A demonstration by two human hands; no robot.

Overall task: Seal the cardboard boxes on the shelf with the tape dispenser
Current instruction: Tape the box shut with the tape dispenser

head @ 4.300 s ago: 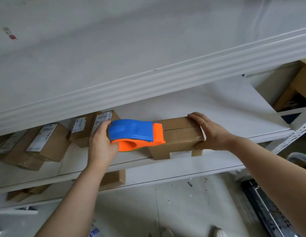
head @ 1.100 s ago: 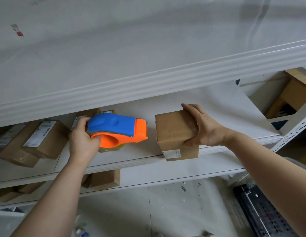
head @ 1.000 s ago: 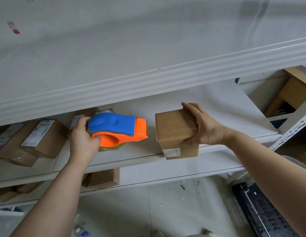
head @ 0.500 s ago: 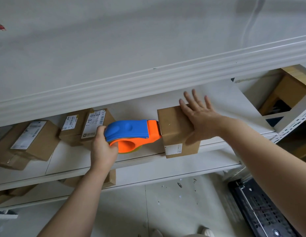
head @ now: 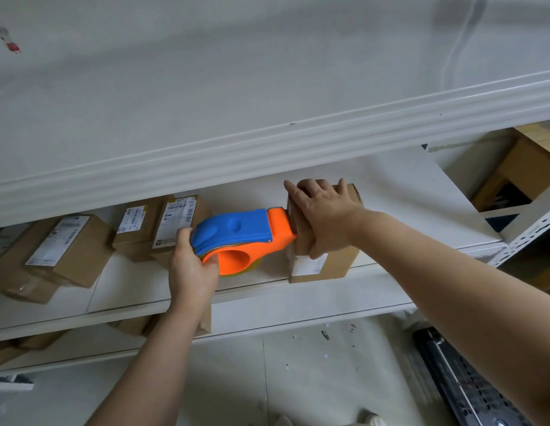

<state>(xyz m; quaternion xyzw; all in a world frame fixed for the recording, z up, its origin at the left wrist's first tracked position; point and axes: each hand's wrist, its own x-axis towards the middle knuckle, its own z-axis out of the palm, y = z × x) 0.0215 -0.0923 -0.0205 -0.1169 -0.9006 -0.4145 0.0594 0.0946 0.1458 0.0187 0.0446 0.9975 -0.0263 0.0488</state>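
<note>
Taping of one box is the step in hand, judged from how tool and box meet. Near the middle of the frame the cardboard box (head: pixel 338 265) stands at the front lip of the shelf (head: pixel 298 305), a white label showing on its near face. The right hand (head: pixel 324 218) lies over its top with fingers straight and spread, thumb down the near face, pressing it in place rather than closing around it. The left hand (head: pixel 190 269) is wrapped round the rear grip of the tape dispenser (head: pixel 236 230), blue on top and orange below. Its orange nose touches the box's left upper edge, just beside the right hand's fingers. Whether tape has already caught on the cardboard cannot be told; the contact point is hidden by the nose.

The next move probably calls for firm downward pressure and a steady pull across the top seam. The right hand would have to give way or shift, since it covers the path. Other labelled boxes (head: pixel 67 250) lie at the left of the frame on the same shelf, so more work seems to remain.
</note>
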